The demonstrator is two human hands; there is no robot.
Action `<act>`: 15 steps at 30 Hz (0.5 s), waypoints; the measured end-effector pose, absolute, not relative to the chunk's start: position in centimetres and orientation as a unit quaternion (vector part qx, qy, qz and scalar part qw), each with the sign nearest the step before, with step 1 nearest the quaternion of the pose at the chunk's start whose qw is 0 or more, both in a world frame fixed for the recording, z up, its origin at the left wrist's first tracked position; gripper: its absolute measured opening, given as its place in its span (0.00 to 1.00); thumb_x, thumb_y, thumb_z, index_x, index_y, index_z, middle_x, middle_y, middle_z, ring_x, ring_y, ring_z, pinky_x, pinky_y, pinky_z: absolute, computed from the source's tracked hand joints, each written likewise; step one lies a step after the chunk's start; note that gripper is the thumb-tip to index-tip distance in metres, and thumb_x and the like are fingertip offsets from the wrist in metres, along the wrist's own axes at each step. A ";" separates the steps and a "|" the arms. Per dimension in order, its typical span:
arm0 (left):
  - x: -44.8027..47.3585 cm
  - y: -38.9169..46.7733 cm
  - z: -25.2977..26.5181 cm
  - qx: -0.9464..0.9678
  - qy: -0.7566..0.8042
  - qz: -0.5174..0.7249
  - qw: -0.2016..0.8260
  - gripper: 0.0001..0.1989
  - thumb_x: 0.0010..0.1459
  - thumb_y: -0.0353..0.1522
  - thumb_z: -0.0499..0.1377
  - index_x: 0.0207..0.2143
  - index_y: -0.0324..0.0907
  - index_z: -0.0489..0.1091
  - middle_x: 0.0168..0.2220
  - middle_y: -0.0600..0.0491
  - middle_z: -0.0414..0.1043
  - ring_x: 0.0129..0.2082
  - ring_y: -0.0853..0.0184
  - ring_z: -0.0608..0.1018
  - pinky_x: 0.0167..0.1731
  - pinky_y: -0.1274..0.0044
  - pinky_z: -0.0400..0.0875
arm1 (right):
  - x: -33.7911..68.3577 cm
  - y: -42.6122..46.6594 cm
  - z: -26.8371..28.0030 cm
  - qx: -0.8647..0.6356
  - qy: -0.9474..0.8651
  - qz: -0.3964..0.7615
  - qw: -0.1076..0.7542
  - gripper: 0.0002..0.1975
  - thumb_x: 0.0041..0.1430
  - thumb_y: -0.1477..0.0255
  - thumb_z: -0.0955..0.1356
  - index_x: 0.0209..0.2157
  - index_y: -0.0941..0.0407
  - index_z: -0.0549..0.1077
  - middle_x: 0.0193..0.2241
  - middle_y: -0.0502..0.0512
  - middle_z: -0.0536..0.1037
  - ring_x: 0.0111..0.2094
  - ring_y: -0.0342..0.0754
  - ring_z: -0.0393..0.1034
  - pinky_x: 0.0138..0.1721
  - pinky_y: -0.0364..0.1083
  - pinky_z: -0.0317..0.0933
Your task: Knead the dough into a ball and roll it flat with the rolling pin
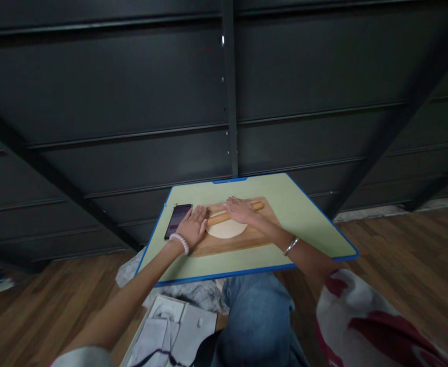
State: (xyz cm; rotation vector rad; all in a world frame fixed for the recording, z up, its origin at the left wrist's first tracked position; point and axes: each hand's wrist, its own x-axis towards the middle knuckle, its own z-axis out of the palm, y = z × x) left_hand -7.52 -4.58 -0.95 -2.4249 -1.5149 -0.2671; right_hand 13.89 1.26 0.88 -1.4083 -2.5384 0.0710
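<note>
A wooden rolling pin (pixel 218 219) lies slantwise across a thin, round sheet of pale dough (pixel 227 230). Under both is a wooden board (pixel 260 238). My left hand (pixel 193 223), with a beaded bracelet at the wrist, rests on the pin's left end with fingers stretched out. Flat over the pin, toward its right end, lies my right hand (pixel 239 209), its fingers extended; a silver bangle is on that wrist. Part of the pin and the dough's far edge are hidden by my hands. A dark phone (pixel 177 221) lies just left of my left hand.
The board rests on a pale green tabletop (pixel 308 224) with a blue rim. A dark panelled metal wall (pixel 163 92) rises behind it. Below are my knee in jeans (pixel 262 316), an opened white box (pixel 193 326) and crumpled plastic (pixel 199 293) on the wooden floor (pixel 411 255).
</note>
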 end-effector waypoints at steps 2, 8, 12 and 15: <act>-7.2 -5.5 -1.1 -0.839 -0.519 -0.095 0.131 0.25 0.63 0.34 0.39 0.57 0.31 0.59 0.57 0.40 0.62 0.59 0.61 0.63 0.58 0.66 0.56 | 15.3 0.1 0.8 -0.480 -0.869 0.003 0.121 0.22 0.66 0.67 0.52 0.51 0.61 0.68 0.52 0.65 0.70 0.55 0.52 0.62 0.55 0.53 0.55; -5.4 -9.5 -1.0 -0.844 -0.507 -0.111 0.133 0.24 0.61 0.33 0.44 0.57 0.31 0.58 0.55 0.39 0.64 0.55 0.59 0.67 0.56 0.67 0.59 | 17.5 -4.9 -0.2 -0.483 -0.855 -0.083 0.168 0.24 0.65 0.65 0.56 0.51 0.68 0.67 0.53 0.71 0.68 0.56 0.55 0.60 0.57 0.52 0.52; -3.3 -11.8 -1.0 -0.815 -0.547 -0.123 0.146 0.26 0.62 0.38 0.45 0.58 0.31 0.56 0.58 0.39 0.60 0.58 0.53 0.63 0.55 0.62 0.58 | 19.1 -7.8 -0.4 -0.454 -0.868 -0.099 0.174 0.19 0.63 0.71 0.58 0.52 0.64 0.67 0.53 0.66 0.69 0.54 0.52 0.63 0.56 0.50 0.56; -1.9 -12.5 -1.1 -0.798 -0.571 -0.119 0.149 0.26 0.63 0.39 0.43 0.59 0.33 0.56 0.61 0.39 0.55 0.58 0.51 0.62 0.54 0.59 0.58 | 20.3 -8.7 -0.3 -0.422 -0.885 -0.092 0.171 0.19 0.62 0.78 0.57 0.52 0.60 0.67 0.52 0.61 0.71 0.52 0.49 0.66 0.55 0.48 0.58</act>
